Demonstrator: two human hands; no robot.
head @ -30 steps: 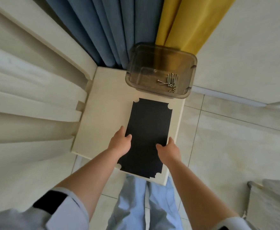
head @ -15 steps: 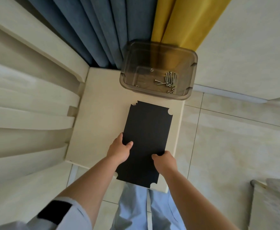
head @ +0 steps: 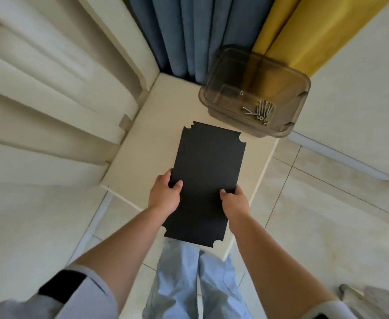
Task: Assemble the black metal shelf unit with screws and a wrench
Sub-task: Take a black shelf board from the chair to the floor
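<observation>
Head: screws [head: 261,110] in tub [head: 214,88]

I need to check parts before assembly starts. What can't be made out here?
- Head view: fingers of left hand and right hand, hidden under the black panel.
- Screws in the clear bin: too small to count.
- No wrench in view.

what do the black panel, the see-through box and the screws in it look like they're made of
Black panel: flat, thin, matte black with no glare and notched corners; likely painted metal, though the look alone leaves that open.
Box: smoky clear plastic, since the curtain and its contents show through its walls.
Screws: bright silvery metal with glinting shafts, probably steel or zinc-plated.
</observation>
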